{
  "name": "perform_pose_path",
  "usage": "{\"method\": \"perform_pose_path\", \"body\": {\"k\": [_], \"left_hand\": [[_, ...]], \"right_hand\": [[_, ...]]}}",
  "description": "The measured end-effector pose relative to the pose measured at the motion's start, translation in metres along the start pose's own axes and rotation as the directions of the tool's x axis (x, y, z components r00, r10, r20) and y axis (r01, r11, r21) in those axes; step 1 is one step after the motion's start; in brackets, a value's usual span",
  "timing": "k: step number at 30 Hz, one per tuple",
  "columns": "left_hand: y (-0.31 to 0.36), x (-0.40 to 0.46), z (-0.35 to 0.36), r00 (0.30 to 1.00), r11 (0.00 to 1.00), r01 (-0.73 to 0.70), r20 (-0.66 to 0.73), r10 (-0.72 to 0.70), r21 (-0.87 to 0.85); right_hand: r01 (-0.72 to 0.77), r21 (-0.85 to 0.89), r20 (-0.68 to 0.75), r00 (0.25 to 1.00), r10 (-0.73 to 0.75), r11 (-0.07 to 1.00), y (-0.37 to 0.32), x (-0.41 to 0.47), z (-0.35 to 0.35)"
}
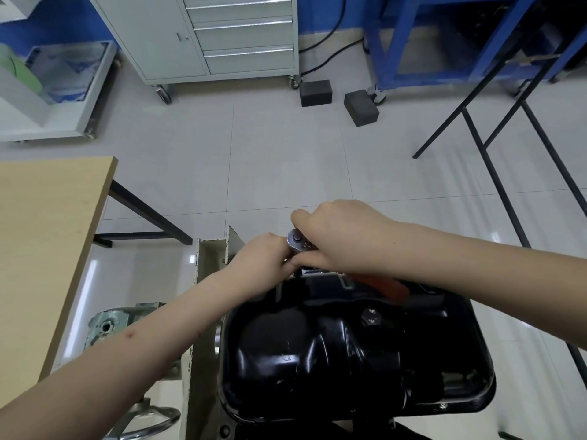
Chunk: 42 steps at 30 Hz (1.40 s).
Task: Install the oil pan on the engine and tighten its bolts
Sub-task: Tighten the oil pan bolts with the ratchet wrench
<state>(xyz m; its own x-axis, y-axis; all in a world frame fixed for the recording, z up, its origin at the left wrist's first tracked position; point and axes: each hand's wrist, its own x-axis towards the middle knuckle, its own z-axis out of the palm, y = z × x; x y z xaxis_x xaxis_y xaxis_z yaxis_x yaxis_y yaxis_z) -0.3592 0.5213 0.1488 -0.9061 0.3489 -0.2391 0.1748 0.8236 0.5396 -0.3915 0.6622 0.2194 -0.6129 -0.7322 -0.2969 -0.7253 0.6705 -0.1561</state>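
A glossy black oil pan (333, 350) sits on the engine, which is mounted on a stand below me. At the pan's far edge a ratchet wrench (297, 239) stands with its round silver head up; its orange handle (384, 284) runs back to the right under my forearm. My right hand (340, 233) grips the wrench just behind the head. My left hand (263, 255) holds the tool beneath the head, fingers curled around it. The bolt under the wrench is hidden by both hands.
A wooden table (47, 236) stands at the left. A beige stand frame (212, 258) and a handwheel (149, 417) lie left of the pan. Grey drawer cabinet (241, 33), two black blocks (360, 107) and blue racks (444, 42) stand farther off on the tiled floor.
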Motion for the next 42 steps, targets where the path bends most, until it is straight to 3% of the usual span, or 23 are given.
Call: {"method": "perform_pose_path", "body": {"k": [9,13,18,22,29,32,37,42], "left_hand": [[-0.005,-0.003,-0.003,0.984,0.985,-0.166,0.060,0.169,-0.052],[-0.007,-0.004,-0.004,0.989,0.991,-0.115,0.090,0.121,-0.065],[-0.003,-0.004,0.001,0.999,0.999,0.025,0.019,-0.026,0.038],[-0.004,-0.006,0.001,1.000,0.999,0.001,0.015,-0.001,0.040],[-0.006,-0.004,-0.003,0.987,0.992,-0.127,0.102,0.126,0.002],[-0.008,-0.005,-0.004,0.988,0.995,-0.092,0.122,0.096,-0.040],[-0.004,-0.004,-0.003,0.998,0.998,0.060,-0.006,-0.060,-0.010],[0.000,-0.002,-0.004,0.999,0.999,0.038,-0.025,-0.038,-0.009]], "right_hand": [[0.315,-0.123,0.116,0.946,-0.302,0.941,0.005,0.009,-0.017],[0.213,-0.114,0.089,0.975,-0.204,0.970,0.007,0.011,-0.015],[0.052,-0.120,-0.025,0.998,-0.055,0.991,-0.002,0.004,-0.006],[0.083,-0.142,-0.002,0.996,-0.084,0.986,-0.005,0.006,-0.007],[0.326,-0.206,0.096,0.945,-0.313,0.923,0.006,0.011,-0.016],[0.231,-0.181,0.088,0.972,-0.218,0.956,0.003,0.014,-0.016],[0.068,-0.130,0.076,0.995,-0.059,0.989,-0.003,0.015,-0.012],[0.048,-0.118,0.099,0.994,-0.036,0.992,-0.006,0.016,-0.010]]}}
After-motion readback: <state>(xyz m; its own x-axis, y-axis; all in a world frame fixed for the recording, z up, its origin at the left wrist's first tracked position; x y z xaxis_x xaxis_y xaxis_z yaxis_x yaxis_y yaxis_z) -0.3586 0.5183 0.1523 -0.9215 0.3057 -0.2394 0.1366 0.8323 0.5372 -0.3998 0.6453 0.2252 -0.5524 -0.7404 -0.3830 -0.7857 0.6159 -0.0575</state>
